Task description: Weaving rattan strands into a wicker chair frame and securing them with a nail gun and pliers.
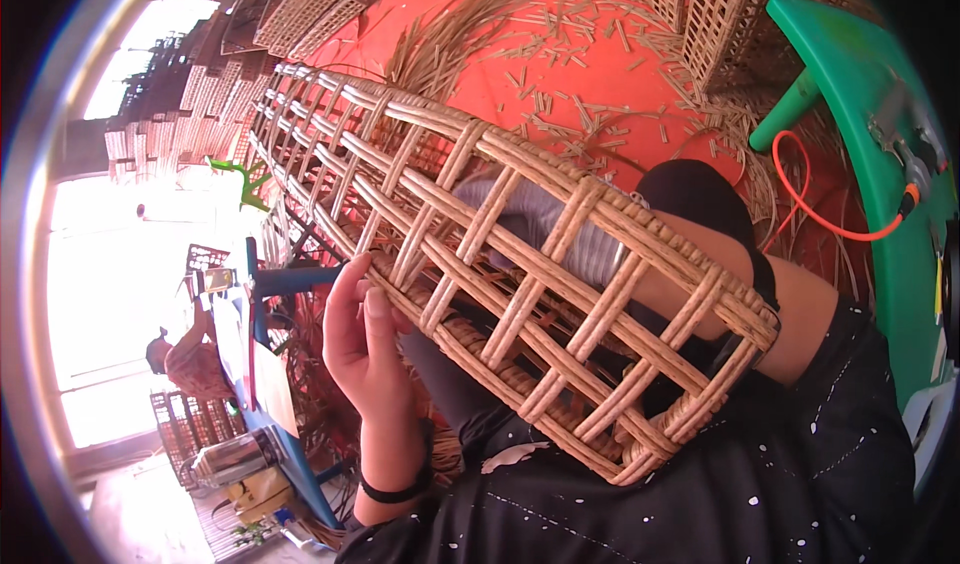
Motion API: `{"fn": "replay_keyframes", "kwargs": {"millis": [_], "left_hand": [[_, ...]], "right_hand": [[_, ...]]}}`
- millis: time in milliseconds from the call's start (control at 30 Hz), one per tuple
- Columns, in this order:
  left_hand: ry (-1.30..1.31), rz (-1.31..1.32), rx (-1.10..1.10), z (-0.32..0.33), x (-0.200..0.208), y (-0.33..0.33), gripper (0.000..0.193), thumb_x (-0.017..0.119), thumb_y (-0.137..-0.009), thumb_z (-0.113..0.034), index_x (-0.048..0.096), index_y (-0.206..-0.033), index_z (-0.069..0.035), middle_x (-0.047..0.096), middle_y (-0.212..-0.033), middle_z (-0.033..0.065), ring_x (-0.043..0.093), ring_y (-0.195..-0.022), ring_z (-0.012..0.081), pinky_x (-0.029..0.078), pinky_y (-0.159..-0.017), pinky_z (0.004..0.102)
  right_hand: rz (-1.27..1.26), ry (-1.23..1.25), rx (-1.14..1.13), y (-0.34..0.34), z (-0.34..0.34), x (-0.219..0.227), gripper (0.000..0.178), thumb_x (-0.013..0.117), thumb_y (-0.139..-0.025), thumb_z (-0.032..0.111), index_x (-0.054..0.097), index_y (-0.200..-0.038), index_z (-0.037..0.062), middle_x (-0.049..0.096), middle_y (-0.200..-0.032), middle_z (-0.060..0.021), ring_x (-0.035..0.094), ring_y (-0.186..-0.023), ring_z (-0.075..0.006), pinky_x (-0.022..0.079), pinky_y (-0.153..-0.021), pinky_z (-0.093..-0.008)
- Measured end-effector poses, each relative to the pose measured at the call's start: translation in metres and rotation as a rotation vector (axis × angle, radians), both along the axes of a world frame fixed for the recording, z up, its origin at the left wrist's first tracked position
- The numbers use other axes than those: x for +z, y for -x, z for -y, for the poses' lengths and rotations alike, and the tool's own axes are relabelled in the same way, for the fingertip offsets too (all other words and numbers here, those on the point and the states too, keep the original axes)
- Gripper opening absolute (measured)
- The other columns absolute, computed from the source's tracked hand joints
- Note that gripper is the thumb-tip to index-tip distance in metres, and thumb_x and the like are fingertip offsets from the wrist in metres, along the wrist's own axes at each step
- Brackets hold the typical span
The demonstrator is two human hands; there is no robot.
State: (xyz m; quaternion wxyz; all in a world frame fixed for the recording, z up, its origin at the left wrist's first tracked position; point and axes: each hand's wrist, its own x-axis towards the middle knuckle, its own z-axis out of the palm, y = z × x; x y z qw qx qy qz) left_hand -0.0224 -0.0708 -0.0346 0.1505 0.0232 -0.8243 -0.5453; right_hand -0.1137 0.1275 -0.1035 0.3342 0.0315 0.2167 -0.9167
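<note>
A long openwork woven basket point(545, 286) of brown rattan-like strands lies slantwise across my lap. Its near end rests by my black, white-flecked shirt, and its far end points to the upper left. At its left edge, the thumb and forefinger of my left hand point(368, 339) are closed on the rim strand. My right forearm passes behind the basket's right side. Through the gaps shows my right hand point(590, 251) in a grey striped glove; the weave hides its fingers, so their grip cannot be made out.
Cut strand scraps point(570, 114) litter the red floor covering point(480, 84). A green plastic stool point(830, 39) at the right carries a tool with an orange hose point(840, 226). Woven baskets point(300, 9) are stacked at upper left. A person point(195, 364) sits beyond a blue-framed table point(262, 374).
</note>
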Motion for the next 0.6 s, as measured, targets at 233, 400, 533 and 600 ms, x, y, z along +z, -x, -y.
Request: {"fn": "replay_keyframes", "kwargs": {"millis": [233,400,533,600], "left_hand": [[-0.091,-0.068,-0.048,0.002,-0.015,0.005,0.034,0.050,-0.098,-0.016,0.053,-0.125,0.005,0.062,-0.104,0.0040,0.053,-0.081,0.0032,0.042,-0.071,0.0166],[-0.080,-0.051,-0.115,-0.004,-0.009,0.010,0.031,0.057,-0.094,-0.007,0.056,-0.123,0.003,0.053,-0.092,-0.0002,0.051,-0.073,0.0039,0.042,-0.065,0.0170],[-0.141,-0.072,-0.125,0.006,-0.013,0.007,0.030,0.055,-0.093,-0.003,0.055,-0.123,0.004,0.050,-0.088,-0.0006,0.050,-0.074,0.0049,0.042,-0.065,0.0182],[-0.174,-0.099,-0.198,-0.004,-0.010,0.014,0.030,0.055,-0.093,-0.002,0.055,-0.123,0.004,0.048,-0.086,-0.0007,0.049,-0.074,0.0052,0.042,-0.066,0.0186]], "right_hand": [[-0.077,-0.026,0.020,0.004,0.013,-0.005,0.023,0.065,-0.089,0.024,0.064,-0.101,0.0044,0.067,-0.087,-0.0066,0.065,-0.071,-0.0146,0.056,-0.063,-0.0278],[-0.180,-0.104,-0.014,-0.003,0.005,-0.004,0.023,0.065,-0.089,0.023,0.064,-0.101,0.0042,0.067,-0.087,-0.0066,0.065,-0.072,-0.0147,0.056,-0.063,-0.0279],[-0.267,-0.170,0.008,-0.002,0.017,-0.016,0.023,0.065,-0.089,0.023,0.064,-0.101,0.0042,0.067,-0.087,-0.0067,0.065,-0.072,-0.0148,0.055,-0.063,-0.0279],[-0.311,-0.240,-0.050,-0.006,-0.001,-0.013,0.022,0.064,-0.089,0.023,0.064,-0.101,0.0041,0.066,-0.087,-0.0067,0.065,-0.072,-0.0149,0.055,-0.063,-0.0279]]}}
